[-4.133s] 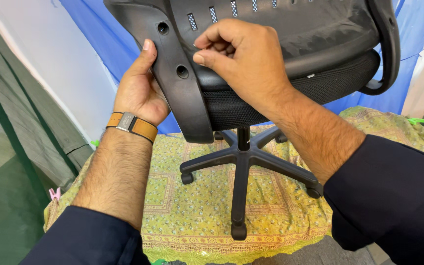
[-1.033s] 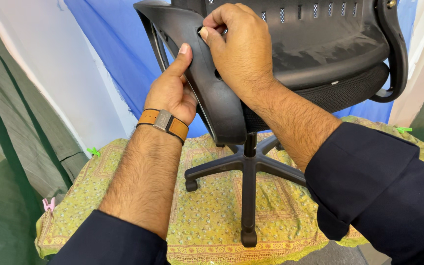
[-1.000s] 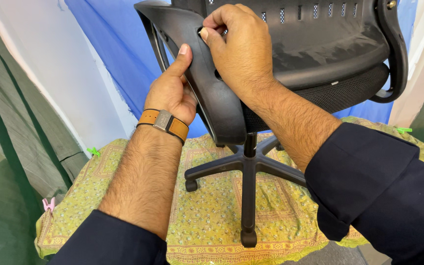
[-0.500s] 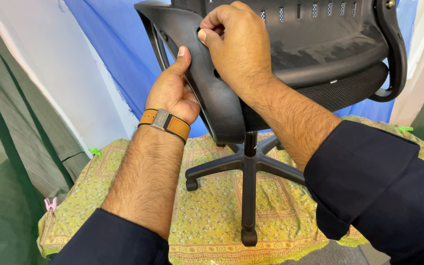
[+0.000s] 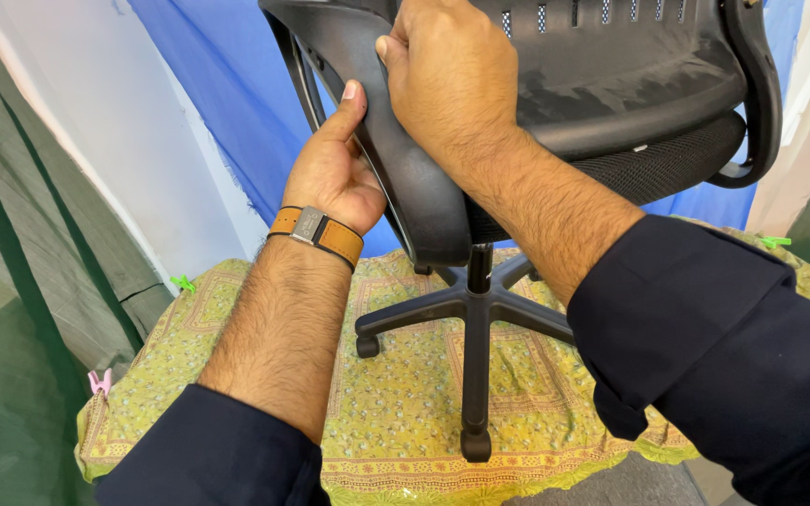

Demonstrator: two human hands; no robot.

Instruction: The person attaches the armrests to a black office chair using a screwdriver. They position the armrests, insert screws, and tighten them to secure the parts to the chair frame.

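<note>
Black office chair (image 5: 555,112) is sitting upper centre, tipped toward the camera, its star base (image 5: 475,309) standing on a yellow-green patterned cloth (image 5: 405,412).

Left hand (image 5: 335,169) is pressing against the left edge of the chair's curved plastic back spine (image 5: 405,187), thumb lying up along it, palm cupping from behind. Grasp looks firm. A tan strap with a metal buckle (image 5: 316,230) is sitting on that wrist.

Right hand (image 5: 447,80) is clenched into a fist on top of the same spine, just above the left hand. Whatever it is pinching is hidden under the fingers; cannot tell if anything is in there.

Below the hands, the spine is running down to the gas column. One castor (image 5: 475,442) is pointing at the camera, another (image 5: 367,347) sticking out left of the column. The rest of the legs are partly blocked by the right forearm and dark sleeve.

An armrest loop (image 5: 757,103) is curving at the chair's right side. Mesh seat edge is showing below the plastic shell. Chair top is cut off by the frame.

Behind the chair a blue sheet (image 5: 217,103) is hanging; left of that, a white panel, then grey-green fabric. Small clips are holding the cloth: green ones (image 5: 181,282) left and (image 5: 773,242) right of the chair, a pink one (image 5: 98,382) lower left.

No packages, labels or signs in view.
</note>
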